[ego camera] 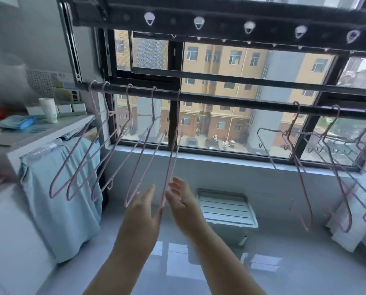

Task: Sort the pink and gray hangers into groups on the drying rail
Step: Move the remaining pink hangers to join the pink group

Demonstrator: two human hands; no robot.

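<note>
Both hands are up under the drying rail [220, 101]; left hand [144, 206] and right hand [181, 195] spread flat, bracketing a pink hanger [171, 158] between them, likely steadying it; gray hangers [269, 145] hang well right.

A dark drying rail [220, 101] crosses the middle of the frame, carrying five pink hangers [133, 158] spaced along its left part and a mixed cluster of pink and gray hangers [326, 150] at right.
</note>
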